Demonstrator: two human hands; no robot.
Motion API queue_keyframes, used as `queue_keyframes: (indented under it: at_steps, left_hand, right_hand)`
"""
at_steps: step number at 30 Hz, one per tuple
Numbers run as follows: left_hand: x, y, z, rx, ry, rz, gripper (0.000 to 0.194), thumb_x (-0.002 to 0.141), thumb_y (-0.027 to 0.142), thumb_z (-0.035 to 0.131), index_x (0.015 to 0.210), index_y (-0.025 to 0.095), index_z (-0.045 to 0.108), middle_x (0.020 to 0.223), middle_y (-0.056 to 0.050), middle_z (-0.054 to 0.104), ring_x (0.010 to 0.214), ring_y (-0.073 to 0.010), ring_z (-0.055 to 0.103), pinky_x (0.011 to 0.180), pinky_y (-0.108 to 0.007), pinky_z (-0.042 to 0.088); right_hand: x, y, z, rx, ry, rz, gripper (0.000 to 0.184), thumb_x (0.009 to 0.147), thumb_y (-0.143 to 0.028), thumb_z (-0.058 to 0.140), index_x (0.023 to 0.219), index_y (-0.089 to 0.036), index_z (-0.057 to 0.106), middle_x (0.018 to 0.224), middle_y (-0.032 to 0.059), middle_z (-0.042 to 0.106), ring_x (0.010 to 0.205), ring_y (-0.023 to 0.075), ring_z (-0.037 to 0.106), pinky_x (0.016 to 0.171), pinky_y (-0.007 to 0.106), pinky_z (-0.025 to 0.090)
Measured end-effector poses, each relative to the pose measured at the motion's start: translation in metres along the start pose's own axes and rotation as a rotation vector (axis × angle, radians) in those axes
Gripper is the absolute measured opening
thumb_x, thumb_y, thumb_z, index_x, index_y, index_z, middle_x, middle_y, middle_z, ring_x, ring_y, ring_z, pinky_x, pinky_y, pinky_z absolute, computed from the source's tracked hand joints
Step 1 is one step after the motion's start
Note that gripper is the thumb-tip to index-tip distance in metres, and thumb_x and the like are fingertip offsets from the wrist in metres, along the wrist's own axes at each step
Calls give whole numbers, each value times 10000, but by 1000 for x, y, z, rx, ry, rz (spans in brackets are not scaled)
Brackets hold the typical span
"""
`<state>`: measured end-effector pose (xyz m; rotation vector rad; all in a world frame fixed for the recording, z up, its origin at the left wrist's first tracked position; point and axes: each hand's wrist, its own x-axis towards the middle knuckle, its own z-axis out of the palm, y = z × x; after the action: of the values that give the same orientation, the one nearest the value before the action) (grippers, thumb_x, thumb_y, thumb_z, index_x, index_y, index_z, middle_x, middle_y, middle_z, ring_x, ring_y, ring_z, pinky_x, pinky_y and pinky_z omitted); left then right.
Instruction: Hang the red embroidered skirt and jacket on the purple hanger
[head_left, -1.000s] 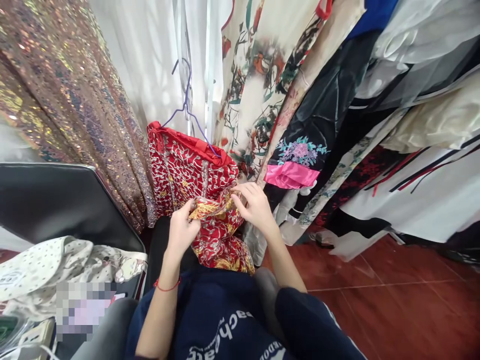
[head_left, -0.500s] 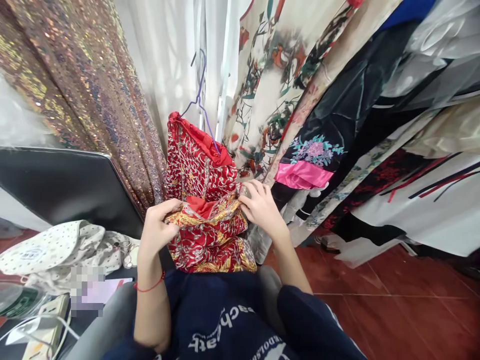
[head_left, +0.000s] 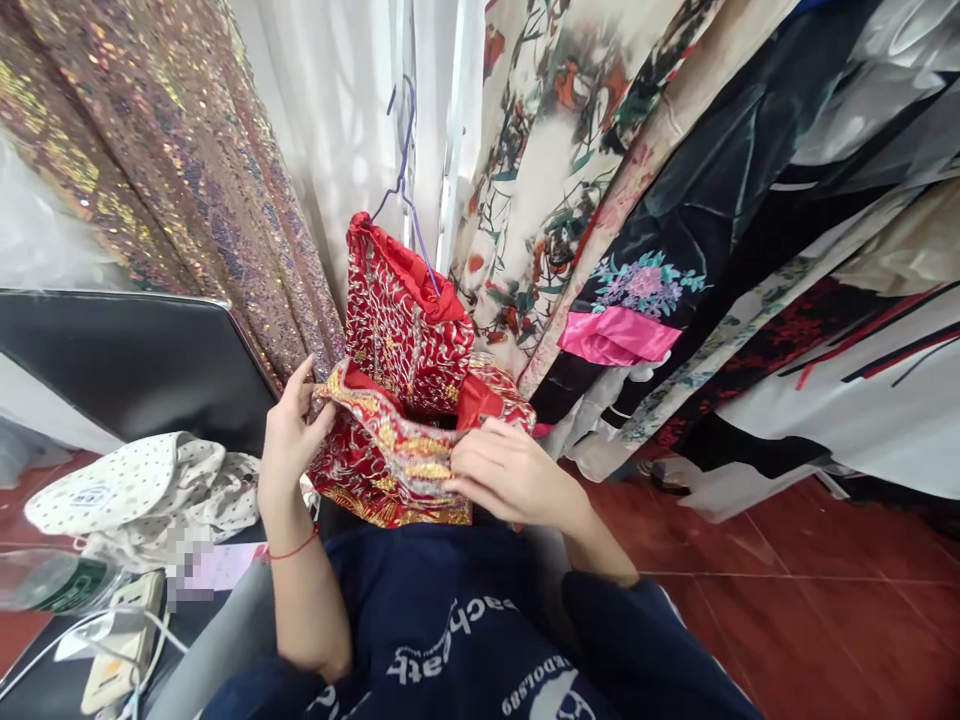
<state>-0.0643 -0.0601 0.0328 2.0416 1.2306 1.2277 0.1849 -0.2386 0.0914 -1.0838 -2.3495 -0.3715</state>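
A red garment (head_left: pixel 405 330) with gold and silver embroidery hangs on a purple hanger (head_left: pixel 403 165), its lower part gathered over my lap. My left hand (head_left: pixel 289 440) pinches the garment's embroidered hem at its left edge, fingers closed on the cloth. My right hand (head_left: pixel 506 475) grips the same hem lower and to the right, fingers curled round the folded fabric. The red lining shows inside the opened hem between my hands.
Sequinned brown fabric (head_left: pixel 165 170) hangs at the left, white curtain behind, and floral, black and white garments (head_left: pixel 645 250) hang at the right. A black chair back (head_left: pixel 127 360) and a dotted cloth (head_left: pixel 127 490) are at my left, with a power strip (head_left: pixel 120 640). Red tiled floor (head_left: pixel 810 600) lies at the right.
My hands have spread apart along the hem, opening it so the red lining shows. My right hand has dropped toward my lap; my left hand moved left.
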Motion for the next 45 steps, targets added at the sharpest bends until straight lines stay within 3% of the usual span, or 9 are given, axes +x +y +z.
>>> queue_keyframes:
  at_steps: [6, 12, 20, 26, 31, 34, 37, 41, 45]
  left_hand:
    - [-4, -12, -3, 106, 28, -170, 313, 804, 455, 692, 903, 168, 770, 762, -18, 703, 684, -145, 587, 667, -259, 431]
    - [-7, 10, -8, 10, 321, 8, 214, 898, 308, 591, 999, 185, 735, 935, -26, 747, 822, -142, 657, 781, -238, 473]
    - [-9, 33, -20, 26, 532, 115, 179, 899, 230, 594, 1007, 178, 725, 938, -33, 737, 839, -144, 672, 803, -253, 504]
    - [-17, 36, -25, 37, 580, 57, 191, 908, 265, 588, 1029, 204, 723, 940, -20, 722, 793, -140, 637, 769, -264, 507]
    - [-16, 36, -30, 14, 541, 11, 220, 918, 315, 575, 1031, 181, 708, 935, -25, 713, 785, -144, 625, 759, -271, 503]
    - [-16, 31, -36, 44, 367, -27, 234, 921, 354, 563, 1034, 190, 686, 924, -20, 702, 790, -143, 611, 750, -255, 479]
    - [-17, 29, -37, 134, 137, -64, 236, 918, 352, 540, 1056, 214, 672, 892, -8, 695, 750, -143, 590, 714, -256, 446]
    - [-19, 31, -30, 175, 46, -95, 253, 892, 303, 515, 1080, 236, 671, 946, -8, 723, 785, -165, 620, 744, -272, 440]
    - [-19, 32, -28, 169, 104, -105, 273, 855, 281, 517, 1055, 239, 697, 958, -9, 742, 820, -182, 645, 766, -278, 451]
  right_hand:
    - [1, 24, 13, -190, 28, 429, 249, 1053, -300, 415, 897, -177, 565, 869, 65, 687, 785, 191, 610, 801, 329, 405]
    - [0, 29, 11, -190, -492, 833, 374, 985, -448, 557, 1115, -97, 552, 998, 171, 728, 938, 302, 707, 772, 348, 459]
    - [24, 9, 37, -67, -846, 761, 631, 958, -637, 481, 1128, -57, 663, 1117, 240, 734, 1123, 348, 697, 965, 398, 485]
    - [29, -8, 46, -36, -674, 700, 444, 1022, -430, 463, 1326, -123, 566, 1010, 165, 773, 981, 297, 748, 793, 335, 522]
    - [15, 19, 47, 84, -380, 695, 220, 995, -192, 440, 1055, -202, 651, 880, 77, 766, 808, 211, 735, 725, 272, 476]
    - [4, 39, 37, 263, -31, 716, 195, 1006, -253, 400, 1007, -216, 591, 736, 3, 670, 642, 166, 651, 670, 255, 440]
    - [-2, 47, 28, 386, 139, 750, 202, 1010, -326, 364, 920, -233, 520, 622, -46, 510, 546, 145, 527, 607, 255, 386]
    - [-3, 41, 24, 521, 178, 793, 242, 1014, -369, 306, 864, -241, 446, 676, -35, 503, 634, 150, 518, 640, 261, 400]
    - [-1, 33, 21, 533, -25, 700, 308, 853, -387, 612, 989, -238, 380, 847, -8, 603, 758, 181, 601, 705, 282, 456]
